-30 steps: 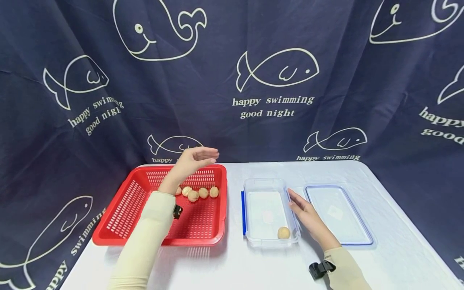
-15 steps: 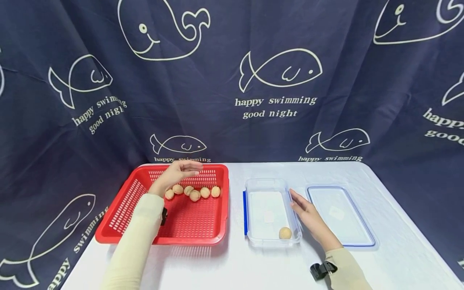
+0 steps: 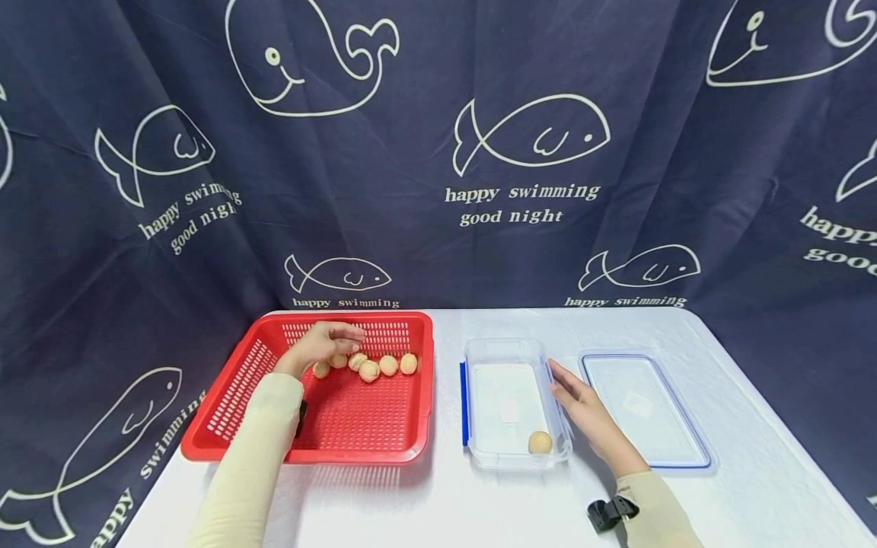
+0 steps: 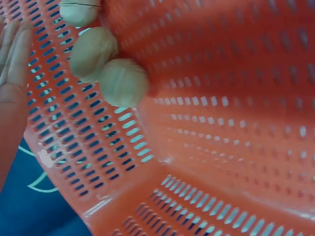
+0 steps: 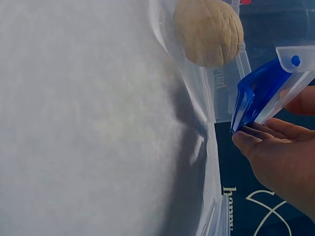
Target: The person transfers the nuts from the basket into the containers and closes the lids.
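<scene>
My left hand (image 3: 323, 346) reaches into the red plastic basket (image 3: 363, 457), just above several walnuts (image 3: 369, 371) along its far side. Its fingers are loosely bent with nothing seen between them. In the left wrist view the fingers (image 4: 18, 59) stand apart from the walnuts (image 4: 124, 82). To the right is a clear plastic box (image 3: 507, 457) with one walnut (image 3: 540, 442) in its near right corner. My right hand (image 3: 582, 407) rests against the box's right side, fingers extended. From the right wrist, its fingers touch the blue latch flap (image 5: 266, 88).
A clear lid (image 3: 640, 407) with a blue seal lies flat on the white-covered table (image 3: 479, 510), right of the box. Another blue latch flap (image 3: 464, 403) hangs on the box's left side. A dark blue curtain (image 3: 411, 167) with fish drawings hangs behind.
My left hand has moved down and to the left, from above the basket's far rim to just over the walnuts. The right hand stays at the box.
</scene>
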`<act>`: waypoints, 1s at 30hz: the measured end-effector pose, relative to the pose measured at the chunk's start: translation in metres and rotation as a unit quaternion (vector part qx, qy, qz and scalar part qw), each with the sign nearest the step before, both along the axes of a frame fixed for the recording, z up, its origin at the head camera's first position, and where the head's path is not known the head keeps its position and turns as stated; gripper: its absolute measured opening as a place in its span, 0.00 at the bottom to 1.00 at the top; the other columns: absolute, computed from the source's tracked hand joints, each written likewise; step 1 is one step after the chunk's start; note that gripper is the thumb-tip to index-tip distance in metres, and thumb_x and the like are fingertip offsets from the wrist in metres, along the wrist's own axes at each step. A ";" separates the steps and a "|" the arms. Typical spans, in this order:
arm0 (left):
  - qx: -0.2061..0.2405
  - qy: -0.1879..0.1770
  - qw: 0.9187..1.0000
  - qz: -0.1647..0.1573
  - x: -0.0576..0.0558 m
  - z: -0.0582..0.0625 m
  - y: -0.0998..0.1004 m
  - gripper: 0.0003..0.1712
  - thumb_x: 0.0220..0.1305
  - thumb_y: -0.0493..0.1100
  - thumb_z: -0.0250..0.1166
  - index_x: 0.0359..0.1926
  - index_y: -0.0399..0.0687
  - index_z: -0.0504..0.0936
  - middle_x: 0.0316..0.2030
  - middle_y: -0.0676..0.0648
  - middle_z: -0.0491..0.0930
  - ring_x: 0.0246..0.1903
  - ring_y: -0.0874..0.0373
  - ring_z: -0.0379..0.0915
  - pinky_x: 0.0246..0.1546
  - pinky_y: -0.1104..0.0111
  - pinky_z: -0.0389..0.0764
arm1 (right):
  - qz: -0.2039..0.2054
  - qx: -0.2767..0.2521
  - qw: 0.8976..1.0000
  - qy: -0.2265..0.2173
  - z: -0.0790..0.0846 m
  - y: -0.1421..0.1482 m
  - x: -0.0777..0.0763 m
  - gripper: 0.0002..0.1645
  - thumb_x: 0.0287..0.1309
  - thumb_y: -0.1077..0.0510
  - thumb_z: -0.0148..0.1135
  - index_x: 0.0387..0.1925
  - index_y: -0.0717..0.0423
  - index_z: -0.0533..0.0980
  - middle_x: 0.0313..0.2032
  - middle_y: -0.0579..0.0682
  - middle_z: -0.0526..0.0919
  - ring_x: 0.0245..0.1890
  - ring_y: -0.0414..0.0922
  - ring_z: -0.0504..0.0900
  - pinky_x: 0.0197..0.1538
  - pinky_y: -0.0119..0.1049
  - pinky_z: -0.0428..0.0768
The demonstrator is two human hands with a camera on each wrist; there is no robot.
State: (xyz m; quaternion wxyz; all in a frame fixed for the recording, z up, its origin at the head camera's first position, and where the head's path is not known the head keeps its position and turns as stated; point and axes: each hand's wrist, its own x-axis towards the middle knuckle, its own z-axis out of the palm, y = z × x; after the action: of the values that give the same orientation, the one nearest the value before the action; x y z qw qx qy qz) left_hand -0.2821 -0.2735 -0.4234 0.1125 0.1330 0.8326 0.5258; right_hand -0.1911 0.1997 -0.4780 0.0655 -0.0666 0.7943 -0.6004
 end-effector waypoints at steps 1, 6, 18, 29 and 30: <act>-0.003 -0.007 1.000 0.007 0.000 -0.001 0.000 0.21 0.60 0.27 0.61 0.55 0.24 0.74 0.51 0.27 0.76 0.49 0.44 0.78 0.45 0.74 0.78 | -0.001 0.001 1.000 0.000 -0.001 0.000 0.000 0.33 0.74 0.55 0.44 0.73 0.61 0.50 0.72 0.63 0.51 0.72 0.59 0.50 0.70 0.47 0.53; -0.020 -0.028 0.999 0.009 0.000 -0.005 -0.002 0.21 0.58 0.26 0.60 0.55 0.24 0.74 0.51 0.28 0.77 0.44 0.54 0.81 0.44 0.74 0.77 | -0.003 -0.005 1.000 0.002 -0.001 0.001 0.000 0.33 0.73 0.55 0.45 0.73 0.62 0.50 0.72 0.63 0.51 0.72 0.59 0.50 0.70 0.46 0.53; -0.048 -0.075 0.996 0.026 -0.001 -0.010 -0.002 0.20 0.57 0.24 0.58 0.52 0.22 0.75 0.44 0.33 0.82 0.32 0.60 0.75 0.33 0.70 0.77 | -0.003 -0.005 1.000 -0.004 0.001 0.001 0.000 0.33 0.73 0.55 0.45 0.73 0.61 0.50 0.72 0.62 0.51 0.72 0.58 0.50 0.70 0.47 0.53; -0.050 -0.107 0.993 0.016 0.000 -0.016 0.002 0.24 0.53 0.24 0.65 0.53 0.21 0.74 0.41 0.38 0.83 0.30 0.62 0.75 0.40 0.62 0.80 | 0.001 -0.007 1.000 0.001 0.000 0.000 -0.001 0.33 0.73 0.56 0.45 0.73 0.62 0.50 0.72 0.63 0.50 0.72 0.59 0.50 0.70 0.47 0.52; -0.047 -0.111 0.993 0.012 0.000 -0.017 0.002 0.24 0.53 0.24 0.65 0.53 0.21 0.74 0.40 0.38 0.83 0.30 0.62 0.75 0.40 0.62 0.81 | 0.001 -0.006 1.000 -0.001 0.000 0.000 0.000 0.33 0.73 0.55 0.45 0.73 0.62 0.50 0.72 0.63 0.50 0.72 0.59 0.50 0.70 0.47 0.52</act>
State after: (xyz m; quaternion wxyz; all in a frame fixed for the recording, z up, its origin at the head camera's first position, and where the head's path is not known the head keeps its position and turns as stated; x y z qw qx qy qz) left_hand -0.2818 -0.2713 -0.4408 0.2039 0.0586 0.8403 0.4989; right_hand -0.1915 0.2001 -0.4779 0.0661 -0.0671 0.7903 -0.6054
